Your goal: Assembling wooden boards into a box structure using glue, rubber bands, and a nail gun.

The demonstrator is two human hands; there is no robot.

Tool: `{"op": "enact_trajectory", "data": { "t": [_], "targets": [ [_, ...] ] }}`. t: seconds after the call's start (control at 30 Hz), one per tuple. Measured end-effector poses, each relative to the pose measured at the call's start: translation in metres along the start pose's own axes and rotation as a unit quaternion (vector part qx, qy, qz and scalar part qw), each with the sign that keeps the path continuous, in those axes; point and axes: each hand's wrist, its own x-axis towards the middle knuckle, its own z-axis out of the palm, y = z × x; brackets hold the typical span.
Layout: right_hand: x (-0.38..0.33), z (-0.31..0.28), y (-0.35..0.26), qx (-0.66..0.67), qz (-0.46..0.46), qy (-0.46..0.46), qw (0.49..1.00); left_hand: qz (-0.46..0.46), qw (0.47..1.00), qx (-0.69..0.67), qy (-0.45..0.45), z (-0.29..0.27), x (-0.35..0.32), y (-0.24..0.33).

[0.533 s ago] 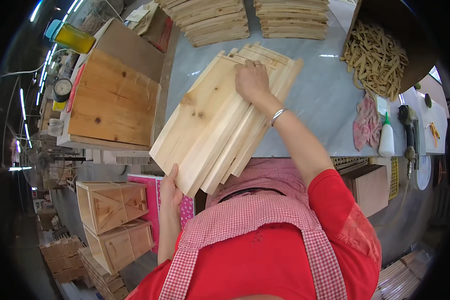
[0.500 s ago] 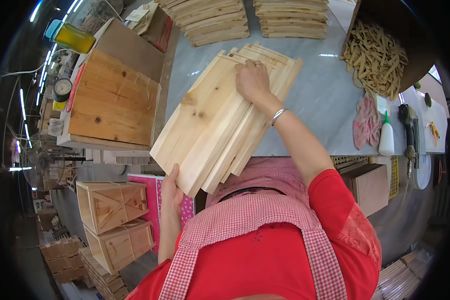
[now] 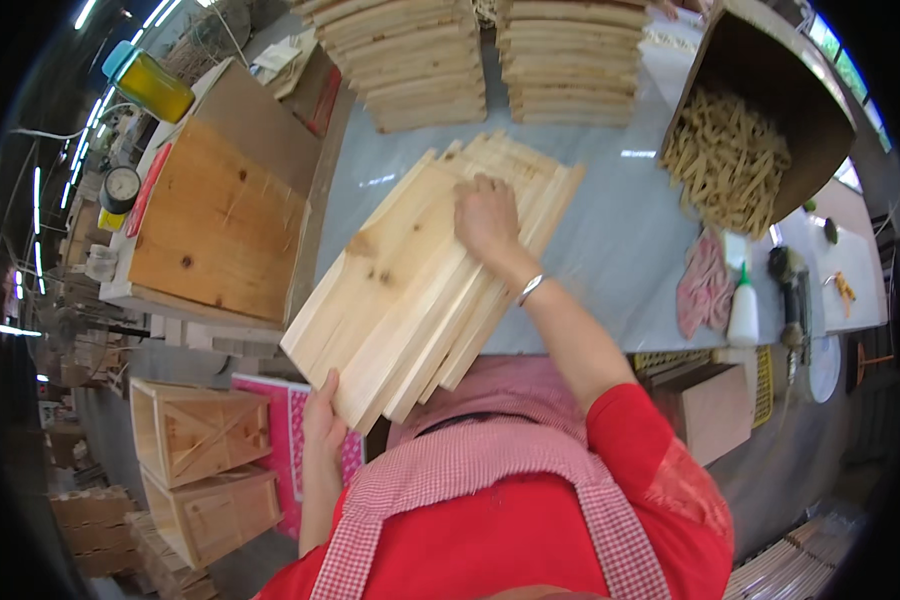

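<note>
Several pale, knotty wooden boards (image 3: 370, 270) lie loosely stacked and fanned at a slant, partly over the table's near edge. My left hand (image 3: 322, 410) grips the stack's near corner, its thumb showing along the edge and its other fingers hidden below. Across the upper part of the boards rests my right hand (image 3: 487, 220), closed, with fingers curled over a board edge; the fingertips are hard to see. A silver bracelet (image 3: 532, 288) circles the right wrist.
Two tall stacks of boards (image 3: 410, 70) (image 3: 570, 70) stand at the far side of the grey table (image 3: 610, 250). To the right are a tipped box of tan strips (image 3: 730, 160), a pink cloth (image 3: 705, 285) and a white glue bottle (image 3: 743, 315). Wooden crates (image 3: 200, 430) sit lower left.
The whole view has shifted, so the far board stacks show more fully and the table things sit lower and further left. Both hands keep their places on the boards.
</note>
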Motion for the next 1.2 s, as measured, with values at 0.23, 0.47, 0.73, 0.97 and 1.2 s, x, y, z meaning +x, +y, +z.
{"op": "enact_trajectory", "data": {
  "t": [0.23,0.47,0.73,0.97,1.2],
  "targets": [
    [-0.010,0.002,-0.002,0.035,-0.022,0.051,0.998,0.072,0.992,0.095,0.045,0.010,-0.015,0.004],
    [-0.010,0.009,-0.001,0.014,-0.055,0.089,0.994,0.506,0.628,0.590,-0.027,0.092,0.028,0.069],
    [-0.011,0.009,0.008,0.070,-0.064,0.078,0.992,0.517,0.511,0.661,-0.188,0.217,0.104,0.021],
    [-0.108,-0.102,0.138,-0.137,0.095,0.243,0.956,0.511,0.532,0.651,-0.179,0.217,0.101,0.017],
    [-0.231,-0.220,0.245,-0.319,0.381,0.130,0.858,0.498,0.534,0.659,-0.181,0.219,0.101,0.020]
  ]
}}
